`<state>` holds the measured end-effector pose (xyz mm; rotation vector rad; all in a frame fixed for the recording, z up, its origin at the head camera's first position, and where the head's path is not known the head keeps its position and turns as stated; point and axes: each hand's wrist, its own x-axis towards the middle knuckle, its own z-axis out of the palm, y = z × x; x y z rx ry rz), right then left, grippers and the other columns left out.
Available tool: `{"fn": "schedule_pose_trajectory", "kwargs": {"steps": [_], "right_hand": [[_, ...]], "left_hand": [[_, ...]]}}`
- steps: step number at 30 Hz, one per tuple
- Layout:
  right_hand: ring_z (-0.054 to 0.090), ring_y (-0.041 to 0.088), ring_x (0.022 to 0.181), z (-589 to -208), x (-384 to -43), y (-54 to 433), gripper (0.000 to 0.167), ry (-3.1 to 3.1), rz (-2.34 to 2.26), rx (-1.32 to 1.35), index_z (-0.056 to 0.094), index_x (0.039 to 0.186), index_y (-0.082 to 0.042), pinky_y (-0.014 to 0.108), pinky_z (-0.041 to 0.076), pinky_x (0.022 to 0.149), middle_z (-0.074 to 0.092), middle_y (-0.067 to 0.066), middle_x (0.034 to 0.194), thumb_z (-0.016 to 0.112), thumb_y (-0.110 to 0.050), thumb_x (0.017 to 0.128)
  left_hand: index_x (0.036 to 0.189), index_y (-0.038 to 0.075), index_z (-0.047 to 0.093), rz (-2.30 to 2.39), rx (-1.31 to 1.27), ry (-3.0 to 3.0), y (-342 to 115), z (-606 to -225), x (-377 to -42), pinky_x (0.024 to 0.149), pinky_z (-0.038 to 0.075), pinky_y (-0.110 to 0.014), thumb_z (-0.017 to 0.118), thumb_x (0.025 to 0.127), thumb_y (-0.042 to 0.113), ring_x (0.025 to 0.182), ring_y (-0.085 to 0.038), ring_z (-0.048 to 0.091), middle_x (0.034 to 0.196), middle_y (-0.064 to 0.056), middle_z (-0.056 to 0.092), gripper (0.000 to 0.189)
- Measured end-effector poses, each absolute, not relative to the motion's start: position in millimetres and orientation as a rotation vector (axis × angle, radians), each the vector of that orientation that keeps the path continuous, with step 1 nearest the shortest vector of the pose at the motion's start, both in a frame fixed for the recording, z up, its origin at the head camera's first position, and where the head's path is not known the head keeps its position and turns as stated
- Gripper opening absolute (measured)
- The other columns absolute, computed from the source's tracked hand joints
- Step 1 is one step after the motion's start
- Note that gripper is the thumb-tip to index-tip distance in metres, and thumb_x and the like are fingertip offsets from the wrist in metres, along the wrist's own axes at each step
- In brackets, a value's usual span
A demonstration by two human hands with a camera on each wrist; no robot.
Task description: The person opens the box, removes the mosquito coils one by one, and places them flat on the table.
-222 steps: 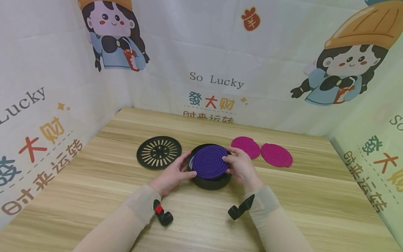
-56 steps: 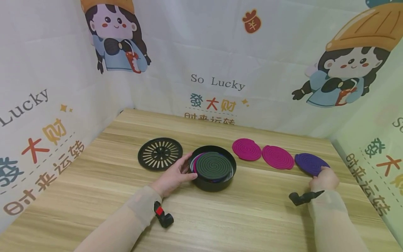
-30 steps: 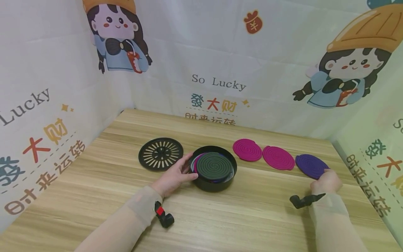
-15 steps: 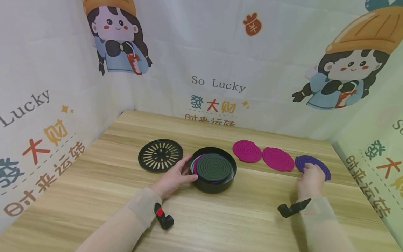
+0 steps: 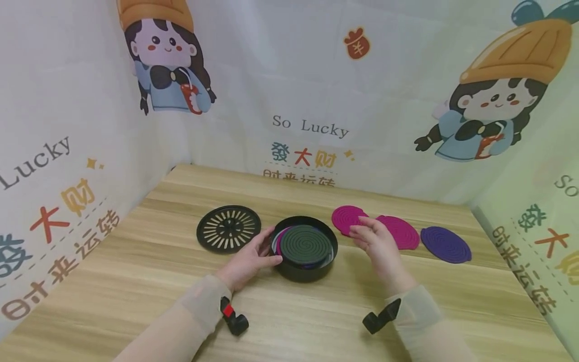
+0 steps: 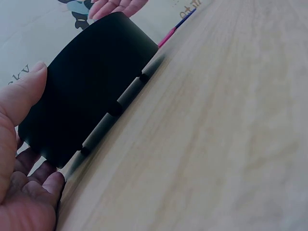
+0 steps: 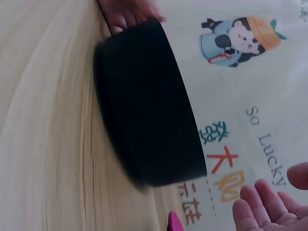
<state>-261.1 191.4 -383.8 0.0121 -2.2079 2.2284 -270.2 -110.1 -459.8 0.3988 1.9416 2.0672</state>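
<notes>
A round black tin [image 5: 305, 274] stands on the table with a dark green mosquito coil [image 5: 304, 244] on top inside; edges of pink, purple and pale coils show under it. My left hand [image 5: 246, 262] grips the tin's left side, and the left wrist view has its thumb [image 6: 30, 91] up by the rim and its fingers low on the wall. To the right of the tin, my right hand [image 5: 379, 247] is in the air, fingers loosely bent and holding nothing. It overlaps two pink mosquito coils [image 5: 400, 232] in the head view. A purple mosquito coil [image 5: 445, 245] lies right of them.
The slotted black lid [image 5: 228, 229] lies flat to the left of the tin, near my left hand. Printed cloth [image 5: 235, 90] hangs behind the wooden table [image 5: 280, 322] and at both sides.
Both hands held the purple coil over the tin; my right hand then laid it at the row's right end, let go and came back left toward the tin. The left hand stays on the tin.
</notes>
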Motion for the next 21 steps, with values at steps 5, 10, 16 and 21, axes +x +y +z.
{"fn": "schedule_pose_trajectory", "kwargs": {"steps": [5, 10, 16, 21], "right_hand": [[0.061, 0.021, 0.105, -384, -263, 174, 0.044, -2.301, 2.150, 0.072, 0.036, 0.140, 0.006, 0.034, 0.049, 0.096, 0.058, 0.022, 0.120, 0.048, -0.010, 0.100], [0.051, 0.037, 0.118, -383, -264, 159, 0.045, -2.475, 1.962, 0.150, 0.036, 0.141, 0.005, 0.049, 0.041, 0.104, 0.053, 0.026, 0.125, 0.047, -0.010, 0.101], [0.047, 0.035, 0.125, -386, -266, 145, 0.049, -2.627, 1.749, 0.211, 0.036, 0.143, 0.002, 0.051, 0.039, 0.105, 0.055, 0.022, 0.128, 0.053, -0.010, 0.099], [0.051, 0.035, 0.123, -388, -268, 136, 0.048, -2.715, 1.569, 0.219, 0.040, 0.141, -0.001, 0.048, 0.044, 0.101, 0.057, 0.019, 0.128, 0.056, -0.011, 0.097]], "left_hand": [[0.154, 0.011, 0.017, 2.079, 0.393, 1.935, -109, -461, -271, 0.114, 0.025, -0.035, 0.074, 0.083, 0.005, 0.145, -0.026, 0.017, 0.159, -0.012, 0.016, 0.091], [0.154, 0.010, 0.016, 2.086, 0.406, 1.925, -110, -461, -271, 0.113, 0.025, -0.035, 0.073, 0.083, 0.004, 0.145, -0.027, 0.015, 0.159, -0.013, 0.014, 0.091], [0.154, 0.008, 0.011, 2.099, 0.443, 1.878, -110, -461, -271, 0.113, 0.025, -0.035, 0.070, 0.085, 0.002, 0.145, -0.026, 0.012, 0.160, -0.013, 0.009, 0.091], [0.154, 0.007, 0.011, 2.102, 0.446, 1.876, -110, -461, -271, 0.113, 0.026, -0.035, 0.069, 0.085, 0.001, 0.145, -0.027, 0.012, 0.160, -0.015, 0.009, 0.091]]}}
